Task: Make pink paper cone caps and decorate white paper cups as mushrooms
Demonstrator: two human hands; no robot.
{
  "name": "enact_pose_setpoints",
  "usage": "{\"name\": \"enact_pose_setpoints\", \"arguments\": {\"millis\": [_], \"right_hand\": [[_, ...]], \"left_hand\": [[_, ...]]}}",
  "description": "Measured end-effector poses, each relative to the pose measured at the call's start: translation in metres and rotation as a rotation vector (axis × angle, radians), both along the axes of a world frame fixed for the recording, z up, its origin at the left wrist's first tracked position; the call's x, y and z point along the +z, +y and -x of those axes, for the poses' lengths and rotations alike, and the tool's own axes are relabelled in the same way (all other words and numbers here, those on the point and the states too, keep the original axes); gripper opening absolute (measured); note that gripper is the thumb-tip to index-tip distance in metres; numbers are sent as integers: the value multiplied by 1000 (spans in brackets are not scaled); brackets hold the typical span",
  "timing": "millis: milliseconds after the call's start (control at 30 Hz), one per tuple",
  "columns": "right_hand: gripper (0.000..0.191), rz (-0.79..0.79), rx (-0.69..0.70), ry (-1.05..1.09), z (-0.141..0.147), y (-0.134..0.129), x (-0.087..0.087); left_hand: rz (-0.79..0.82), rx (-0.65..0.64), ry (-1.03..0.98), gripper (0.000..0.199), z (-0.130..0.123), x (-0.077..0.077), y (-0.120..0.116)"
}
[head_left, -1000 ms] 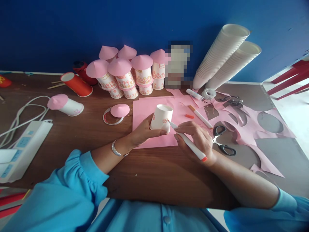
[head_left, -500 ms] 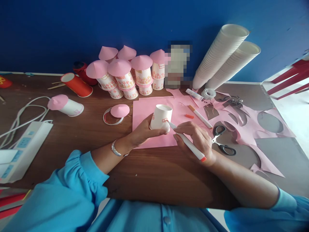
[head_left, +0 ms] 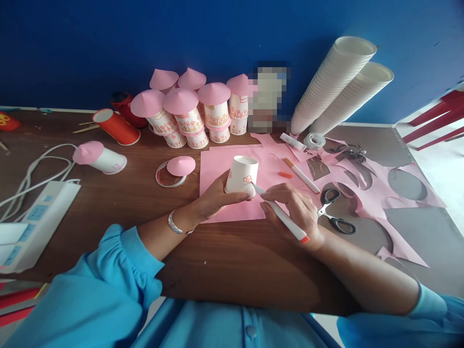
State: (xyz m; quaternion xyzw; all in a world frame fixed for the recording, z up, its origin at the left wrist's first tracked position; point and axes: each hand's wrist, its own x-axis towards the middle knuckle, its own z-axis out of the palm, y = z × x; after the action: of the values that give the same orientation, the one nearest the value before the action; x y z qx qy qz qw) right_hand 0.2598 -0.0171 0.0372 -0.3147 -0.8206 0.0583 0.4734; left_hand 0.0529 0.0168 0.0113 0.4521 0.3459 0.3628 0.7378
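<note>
A white paper cup [head_left: 242, 170] with small red-orange flower outlines is gripped low on its side by my left hand [head_left: 214, 197]. My right hand [head_left: 295, 211] holds a white marker [head_left: 284, 218] with a red end, its tip at the cup's wall beside a flower outline. Under the cup lies a sheet of pink paper [head_left: 213, 166]. On that sheet, right of the cup, rest a small orange-red marker cap [head_left: 285, 174] and another white marker [head_left: 302, 177] with an orange-brown cap.
Several decorated cups with pink cone roofs [head_left: 181, 101] stand at the back. Tall cup stacks [head_left: 333, 84] lean on the wall. Scissors [head_left: 335, 212], tape [head_left: 314, 140] and pink paper scraps [head_left: 409, 241] lie right. A power strip [head_left: 47, 217] and red cup [head_left: 116, 128] lie left.
The marker tip has shifted slightly at the flower on the cup, and that outline shows a little more line. Both hands keep nearly the same place and grip.
</note>
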Motion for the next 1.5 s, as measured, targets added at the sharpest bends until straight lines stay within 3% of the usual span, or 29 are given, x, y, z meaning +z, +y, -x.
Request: {"name": "enact_pose_setpoints", "arguments": {"millis": [1200, 1367, 1500], "right_hand": [[18, -10, 85, 27, -1, -1, -2], [32, 23, 152, 97, -8, 0, -12], [52, 130, 107, 175, -8, 7, -21]], "left_hand": [[16, 28, -21, 49, -1, -3, 1], [82, 21, -252, 42, 5, -11, 5], [120, -39, -342, 49, 12, -6, 5]]}}
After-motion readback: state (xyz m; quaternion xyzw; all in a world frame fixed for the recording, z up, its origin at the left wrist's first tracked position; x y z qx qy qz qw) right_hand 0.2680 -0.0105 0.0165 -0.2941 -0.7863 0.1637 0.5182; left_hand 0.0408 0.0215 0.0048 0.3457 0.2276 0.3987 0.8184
